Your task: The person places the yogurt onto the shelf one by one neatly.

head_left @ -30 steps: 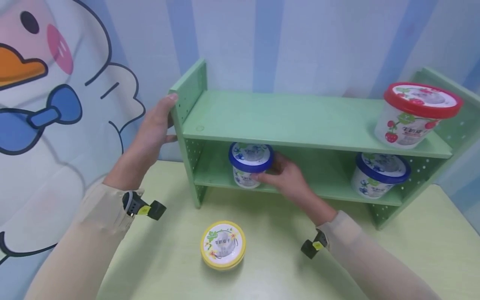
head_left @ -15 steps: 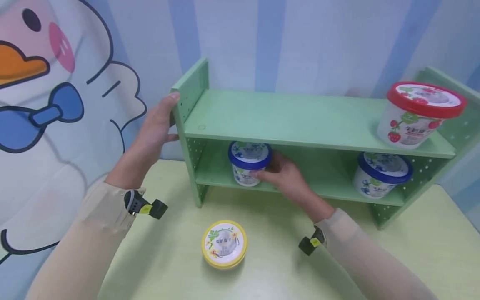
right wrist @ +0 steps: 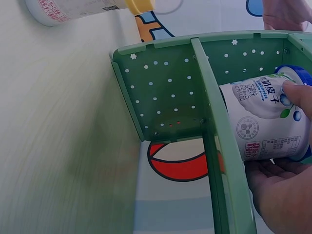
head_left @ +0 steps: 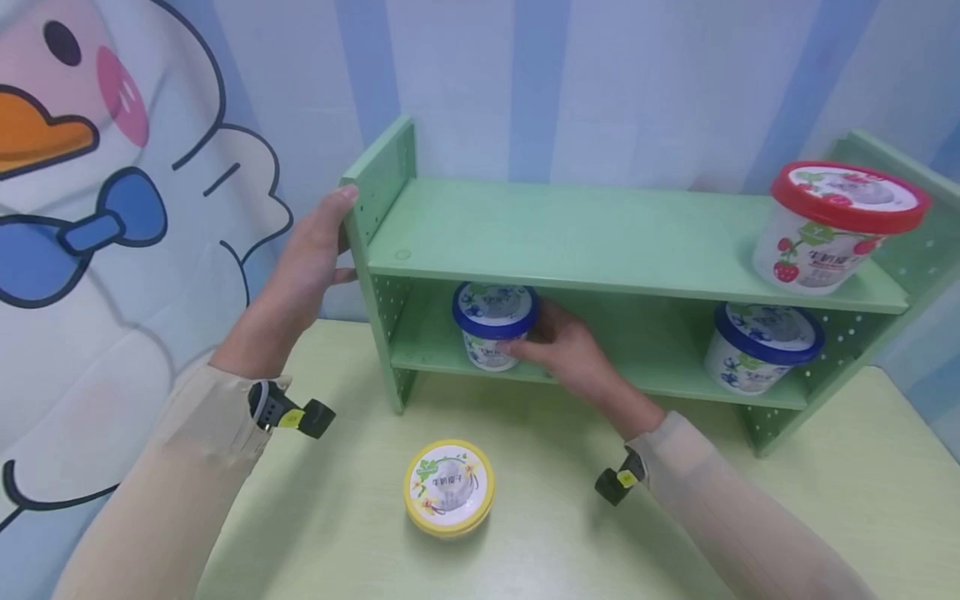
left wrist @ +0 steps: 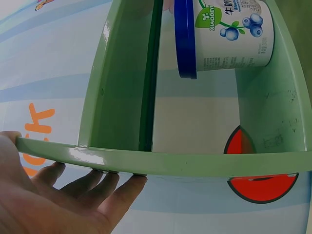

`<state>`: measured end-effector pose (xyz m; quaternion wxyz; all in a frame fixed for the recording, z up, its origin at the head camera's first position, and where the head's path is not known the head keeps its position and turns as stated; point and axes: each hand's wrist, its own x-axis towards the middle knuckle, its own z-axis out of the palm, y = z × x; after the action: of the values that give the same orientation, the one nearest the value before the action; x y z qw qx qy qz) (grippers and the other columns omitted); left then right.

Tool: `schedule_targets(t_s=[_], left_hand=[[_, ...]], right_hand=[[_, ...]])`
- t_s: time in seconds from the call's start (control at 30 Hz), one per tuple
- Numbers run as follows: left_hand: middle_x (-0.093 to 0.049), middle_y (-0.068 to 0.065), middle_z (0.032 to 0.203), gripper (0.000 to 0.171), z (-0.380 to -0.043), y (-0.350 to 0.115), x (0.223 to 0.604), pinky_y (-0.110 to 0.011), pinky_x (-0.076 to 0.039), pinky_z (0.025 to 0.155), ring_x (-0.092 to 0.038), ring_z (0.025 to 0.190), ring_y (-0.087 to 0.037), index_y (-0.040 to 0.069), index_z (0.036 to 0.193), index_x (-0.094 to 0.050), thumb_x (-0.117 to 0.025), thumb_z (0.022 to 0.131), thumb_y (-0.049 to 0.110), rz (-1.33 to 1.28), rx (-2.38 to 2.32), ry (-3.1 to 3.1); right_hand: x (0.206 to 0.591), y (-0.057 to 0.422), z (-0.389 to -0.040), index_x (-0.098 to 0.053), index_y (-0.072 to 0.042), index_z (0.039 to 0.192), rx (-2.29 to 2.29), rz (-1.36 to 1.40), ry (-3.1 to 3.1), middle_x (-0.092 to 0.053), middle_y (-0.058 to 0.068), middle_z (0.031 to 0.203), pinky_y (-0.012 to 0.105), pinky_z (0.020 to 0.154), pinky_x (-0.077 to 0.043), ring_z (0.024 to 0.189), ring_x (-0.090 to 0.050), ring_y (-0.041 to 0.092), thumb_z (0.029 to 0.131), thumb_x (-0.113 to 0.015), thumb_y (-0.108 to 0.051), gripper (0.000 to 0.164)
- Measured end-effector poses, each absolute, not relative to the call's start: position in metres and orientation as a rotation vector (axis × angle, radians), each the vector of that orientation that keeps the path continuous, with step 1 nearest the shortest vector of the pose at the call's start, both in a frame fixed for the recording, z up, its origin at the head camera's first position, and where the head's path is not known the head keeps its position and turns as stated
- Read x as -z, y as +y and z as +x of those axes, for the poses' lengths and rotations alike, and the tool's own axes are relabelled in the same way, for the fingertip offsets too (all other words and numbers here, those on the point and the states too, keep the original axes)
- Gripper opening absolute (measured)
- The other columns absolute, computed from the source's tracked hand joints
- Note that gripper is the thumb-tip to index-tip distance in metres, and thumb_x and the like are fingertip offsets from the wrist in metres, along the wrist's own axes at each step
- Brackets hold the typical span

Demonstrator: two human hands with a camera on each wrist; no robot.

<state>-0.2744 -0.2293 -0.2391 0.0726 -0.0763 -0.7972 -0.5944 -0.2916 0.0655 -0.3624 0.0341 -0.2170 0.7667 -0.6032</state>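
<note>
Nearest are two pale cream sleeves [head_left: 146,475], and each wrist has a dark band [head_left: 264,406] with a little black box. A round white tub with a yellow lid [head_left: 448,489] stands on the pale yellow-green tabletop [head_left: 540,542], in front of the left half of a green shelf with two boards [head_left: 570,229]. The right hand [head_left: 567,348] grips a round white tub with a blue lid and blueberry pictures [head_left: 493,321], with its thumb on the front and its other fingers round the right side. That tub is upright at the lower board's front edge, near the left end. The left hand [head_left: 303,262] holds the shelf's left side, with its thumb at the front edge and its fingers on the outside. At the lower board's right end stands another white tub with a blue lid [head_left: 763,346]. Above it, at the top board's right front corner, is a white tub with a red lid and strawberry pictures [head_left: 832,227]. Behind is a light blue wall with darker stripes [head_left: 652,92], and on the left a big white bird picture [head_left: 82,358]
</note>
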Motion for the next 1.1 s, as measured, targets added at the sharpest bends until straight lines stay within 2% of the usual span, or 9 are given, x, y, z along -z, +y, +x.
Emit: schedule_targets(t_s=[1.1], left_hand=[[-0.049,-0.007,0.141,0.073,-0.2744,-0.23,0.2404,-0.059,-0.041,0.098,-0.043,0.134,-0.024,0.021,0.146,-0.043,-0.034,0.095,0.071,-0.247,1.765,-2.394]], right_hand=[[0.3653,0.0616,-0.2956,-0.043,-0.002,0.143,1.824,-0.718,2.395,-0.054,0.014,0.136,0.036,0.098,-0.046,0.122,-0.054,0.026,0.081,-0.082,-0.02,0.076]])
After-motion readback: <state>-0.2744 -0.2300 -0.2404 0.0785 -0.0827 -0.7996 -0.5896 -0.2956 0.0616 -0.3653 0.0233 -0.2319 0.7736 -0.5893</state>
